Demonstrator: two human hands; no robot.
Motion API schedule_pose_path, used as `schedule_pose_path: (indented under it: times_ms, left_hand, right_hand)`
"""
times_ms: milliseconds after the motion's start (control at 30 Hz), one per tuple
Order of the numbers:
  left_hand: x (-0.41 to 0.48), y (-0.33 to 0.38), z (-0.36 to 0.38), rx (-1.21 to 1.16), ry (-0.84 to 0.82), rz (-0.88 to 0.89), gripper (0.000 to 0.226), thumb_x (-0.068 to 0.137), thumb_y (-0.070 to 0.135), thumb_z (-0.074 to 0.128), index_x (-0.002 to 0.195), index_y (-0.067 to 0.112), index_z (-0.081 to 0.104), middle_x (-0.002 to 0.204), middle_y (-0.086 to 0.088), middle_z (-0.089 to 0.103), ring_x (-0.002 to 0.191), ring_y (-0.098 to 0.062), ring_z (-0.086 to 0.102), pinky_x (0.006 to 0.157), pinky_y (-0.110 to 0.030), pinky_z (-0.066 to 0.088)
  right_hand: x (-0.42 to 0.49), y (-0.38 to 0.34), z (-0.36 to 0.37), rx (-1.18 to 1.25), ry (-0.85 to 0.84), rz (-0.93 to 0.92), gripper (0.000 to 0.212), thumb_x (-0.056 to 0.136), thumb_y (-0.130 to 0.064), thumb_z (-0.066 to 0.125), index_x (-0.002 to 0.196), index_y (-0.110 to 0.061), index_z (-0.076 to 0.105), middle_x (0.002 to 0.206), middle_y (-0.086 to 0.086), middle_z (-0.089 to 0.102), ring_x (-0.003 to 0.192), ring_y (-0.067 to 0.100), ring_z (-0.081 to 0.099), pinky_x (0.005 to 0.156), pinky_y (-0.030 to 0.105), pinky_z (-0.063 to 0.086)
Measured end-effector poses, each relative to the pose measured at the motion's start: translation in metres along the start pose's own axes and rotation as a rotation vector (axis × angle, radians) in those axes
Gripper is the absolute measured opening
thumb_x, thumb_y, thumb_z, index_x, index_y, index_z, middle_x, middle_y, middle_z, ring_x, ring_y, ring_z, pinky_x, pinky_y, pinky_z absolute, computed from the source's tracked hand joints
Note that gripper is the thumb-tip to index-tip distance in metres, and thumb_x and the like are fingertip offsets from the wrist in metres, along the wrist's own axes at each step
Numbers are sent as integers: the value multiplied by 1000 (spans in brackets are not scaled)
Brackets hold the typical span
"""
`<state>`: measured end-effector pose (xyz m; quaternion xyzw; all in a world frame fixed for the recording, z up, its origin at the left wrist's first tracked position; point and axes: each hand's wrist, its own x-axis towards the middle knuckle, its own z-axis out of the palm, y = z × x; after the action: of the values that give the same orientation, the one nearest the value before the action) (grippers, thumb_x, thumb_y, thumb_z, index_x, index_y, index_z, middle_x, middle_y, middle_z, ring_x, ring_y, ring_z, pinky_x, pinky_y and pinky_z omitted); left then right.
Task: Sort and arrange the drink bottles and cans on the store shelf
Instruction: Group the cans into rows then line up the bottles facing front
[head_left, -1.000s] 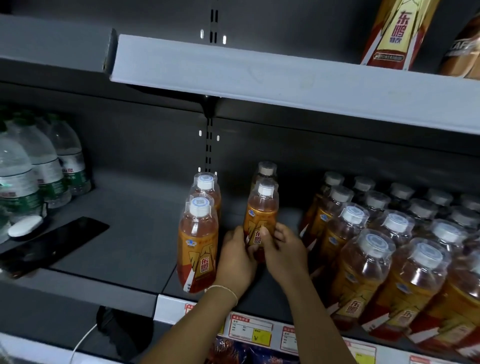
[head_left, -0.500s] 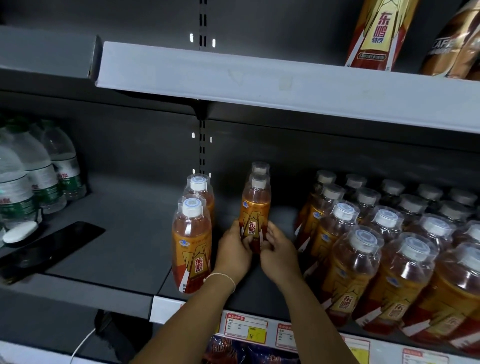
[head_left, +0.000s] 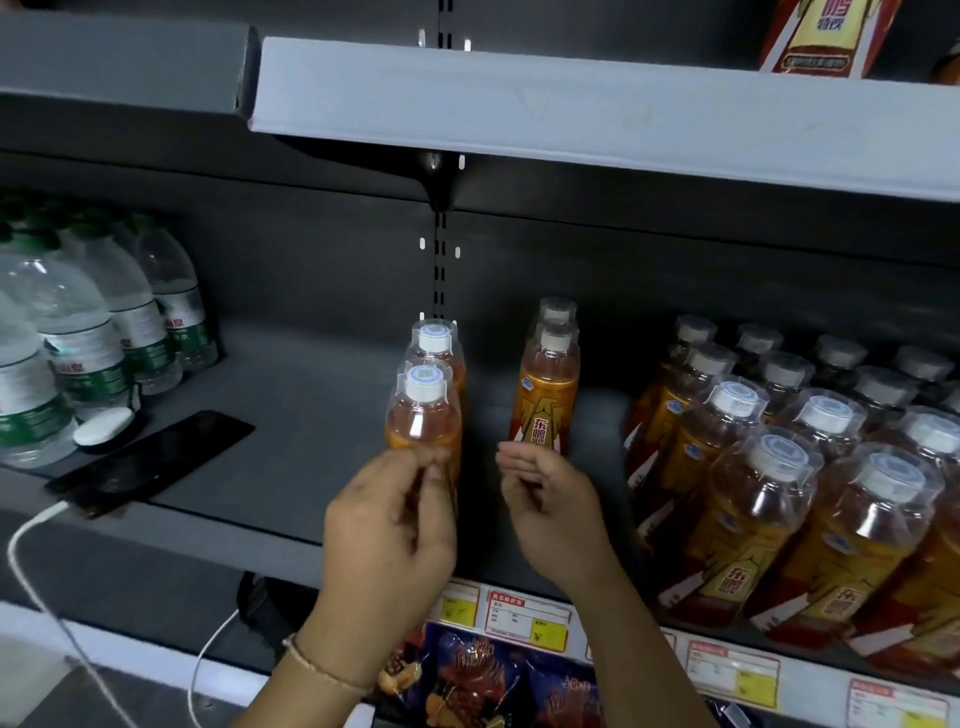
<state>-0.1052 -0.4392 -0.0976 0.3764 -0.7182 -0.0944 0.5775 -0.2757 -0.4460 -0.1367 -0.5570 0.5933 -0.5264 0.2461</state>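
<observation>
Left hand (head_left: 389, 530) (blurred) covers the front bottle (head_left: 423, 415); phone (head_left: 150, 457) lies left.

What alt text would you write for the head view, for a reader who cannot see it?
Two hands reach onto a dark store shelf: the left hand at the front-left orange bottle, the right hand by the middle orange bottle. More orange bottles pack the right; water bottles stand far left.
</observation>
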Motion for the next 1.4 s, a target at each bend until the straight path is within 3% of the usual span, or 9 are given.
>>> schedule_pose_path:
  times_ms: [100,233,433,633,733,967,1133,1300,1400]
  left_hand:
    - [-3,-25,-6,81,20,-166,15,89,16,56,102,11,62,94,4,58,84,-6,55,73,-23,50]
    - [-10,-41,5,83,-127,-398,34,91,13,58,125,11,57,113,-4,62,99,-20,61,87,-42,53]
    - [-19,-33,17,54,-104,-356,35,94,15,53,129,12,60,112,-1,67,102,-16,62,88,-33,50]
    - [-26,-22,48,-118,-155,-334,34,98,16,52,130,17,61,103,11,69,94,8,60,77,0,39]
    - [-22,-21,63,-236,-222,-330,31,100,16,50,127,19,65,112,17,68,105,10,59,88,-7,43]
    - [-13,-27,86,-444,-297,-427,28,100,12,49,122,9,67,120,1,69,117,-11,61,105,-37,46]
    - [-9,-27,89,-460,-408,-431,31,100,11,49,125,25,61,120,18,66,114,5,58,97,-11,43]
    - [-7,-35,89,-539,-493,-500,41,98,28,48,139,24,47,133,19,52,121,16,45,98,-4,34]
    - [-8,-37,88,-592,-528,-499,44,92,44,46,136,36,44,130,30,50,121,18,43,92,0,33]
  right_hand:
    - [-4,1,12,18,-101,22,43,95,-2,58,118,-38,56,119,-18,63,112,-9,58,97,14,46]
    - [-10,5,21,6,-191,83,53,95,-7,60,136,-39,50,133,-17,57,121,-9,52,104,18,43]
    - [-21,8,15,5,-168,101,65,84,-20,77,140,-36,48,125,-15,60,114,-5,57,100,21,49]
    - [-29,19,-13,-93,0,85,60,75,-34,84,126,-39,53,112,-9,60,101,1,59,90,25,54]
    - [-32,27,-21,-86,74,115,68,76,-34,83,136,-29,52,121,-8,57,105,1,58,92,27,54]
    - [-24,37,-27,-134,130,109,67,85,-28,75,144,-31,43,132,-4,50,112,7,58,97,30,52]
    - [-19,38,-25,-214,157,75,66,89,-26,70,147,-25,39,139,2,44,121,20,55,101,42,50]
    - [-16,37,-22,-261,140,89,69,93,-27,65,152,-25,30,145,4,43,126,19,54,103,40,49]
    - [-15,37,-21,-249,80,140,76,94,-25,63,155,-30,19,149,-1,45,132,15,49,108,42,45]
